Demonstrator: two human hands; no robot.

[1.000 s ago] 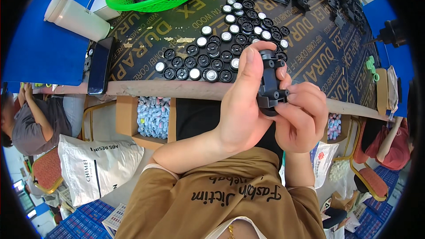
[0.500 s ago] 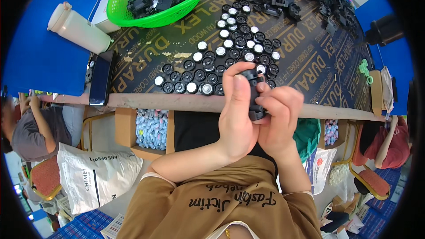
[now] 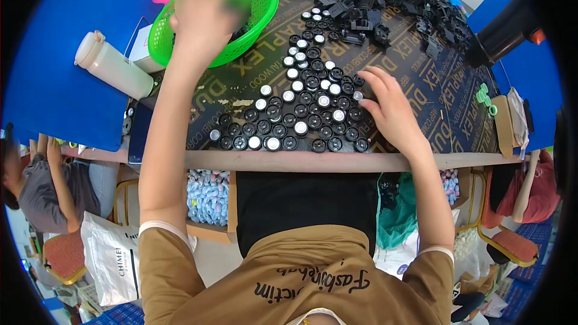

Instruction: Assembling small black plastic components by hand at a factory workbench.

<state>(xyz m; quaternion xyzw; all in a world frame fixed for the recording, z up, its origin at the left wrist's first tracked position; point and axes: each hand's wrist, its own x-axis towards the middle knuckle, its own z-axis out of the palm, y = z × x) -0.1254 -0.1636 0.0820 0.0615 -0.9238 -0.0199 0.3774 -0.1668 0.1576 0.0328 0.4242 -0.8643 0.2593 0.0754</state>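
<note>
My left hand (image 3: 205,21) is over the green plastic basket (image 3: 270,3), its fingers smeared by motion. Right by those fingers shows a blurred dark shape (image 3: 238,7); whether the hand grips it I cannot tell. At the right edge of the spread of small wheels, my right hand (image 3: 388,99) is open, thumb and forefinger apart. Between them, near the fingertips, lies a wheel with a pale hub (image 3: 358,95). Many other wheels, black ones (image 3: 263,127) and ones with white faces (image 3: 300,128), lie across the dark board tabletop (image 3: 415,138). The basket's contents are mostly hidden by my hand.
Black plastic parts (image 3: 361,9) are heaped at the back. A white bottle (image 3: 114,65) and a phone (image 3: 139,134) are on the left. Green rings (image 3: 486,99) and a cardboard box (image 3: 509,121) stand right, below a dark cylindrical tool (image 3: 503,30). Other people sit at both sides.
My hands have parted from the black plastic part they held together. The left has gone up-left to the basket; the right has moved to the wheels. The view has shifted slightly.
</note>
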